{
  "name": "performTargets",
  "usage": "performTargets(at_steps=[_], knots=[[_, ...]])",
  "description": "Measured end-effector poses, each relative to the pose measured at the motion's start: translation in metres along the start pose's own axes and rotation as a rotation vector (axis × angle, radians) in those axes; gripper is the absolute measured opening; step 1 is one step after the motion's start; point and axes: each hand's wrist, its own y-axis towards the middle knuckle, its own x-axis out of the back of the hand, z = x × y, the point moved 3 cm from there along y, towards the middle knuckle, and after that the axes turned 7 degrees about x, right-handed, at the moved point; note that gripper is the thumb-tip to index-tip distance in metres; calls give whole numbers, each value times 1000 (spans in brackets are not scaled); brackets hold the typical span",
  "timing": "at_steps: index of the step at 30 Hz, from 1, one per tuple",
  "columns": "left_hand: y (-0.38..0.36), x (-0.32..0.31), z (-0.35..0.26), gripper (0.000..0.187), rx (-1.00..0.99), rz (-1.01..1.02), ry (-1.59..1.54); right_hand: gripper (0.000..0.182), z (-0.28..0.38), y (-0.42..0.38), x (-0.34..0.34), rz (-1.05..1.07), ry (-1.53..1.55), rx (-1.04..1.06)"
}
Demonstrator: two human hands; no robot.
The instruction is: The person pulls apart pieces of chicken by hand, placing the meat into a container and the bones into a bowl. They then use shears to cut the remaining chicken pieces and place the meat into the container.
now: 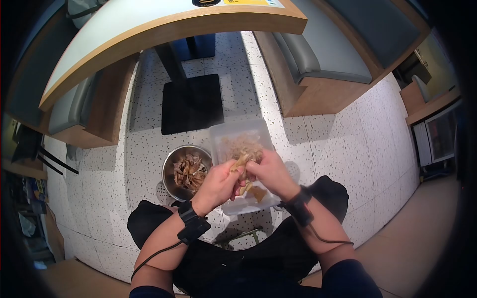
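Both my hands meet over a translucent plastic tub (217, 136), gripping one pale yellowish piece of food (241, 161), perhaps meat or bone. The fingers of my left hand (222, 182) wrap round its lower left side. My right hand (268, 171) pinches it from the right. Beneath them, the tub holds a pale, stringy heap (238, 142) and a brownish-yellow piece (258, 193) near its lower end. Left of the tub, a round metal bowl (168, 175) contains several brown, shredded-looking pieces (189, 171). My fingertips are partly hidden by the food and each other.
A wood-edged table (198, 25) spans the top, its black base plate (193, 104) on the speckled floor (149, 119). Padded benches stand at left (74, 107) and right (328, 59). My knees flank the bowl and tub.
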Motion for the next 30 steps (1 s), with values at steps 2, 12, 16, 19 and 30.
performTargets(at_steps=[2, 12, 16, 19, 30], knots=[[-1, -1, -2, 26, 41, 49, -154, 15, 1, 0, 0, -5, -36, 3], [-2, 5, 2, 29, 101, 280, -653, 9, -9, 5, -3, 52, 214, -59], [1, 3, 6, 29, 94, 179, -621, 16, -11, 8, -4, 12, 276, -84], [1, 3, 6, 29, 91, 143, -591, 17, -12, 7, -2, 46, 235, -51], [-5, -2, 12, 30, 176, 265, -719, 16, -4, 5, -3, 87, 96, 53]])
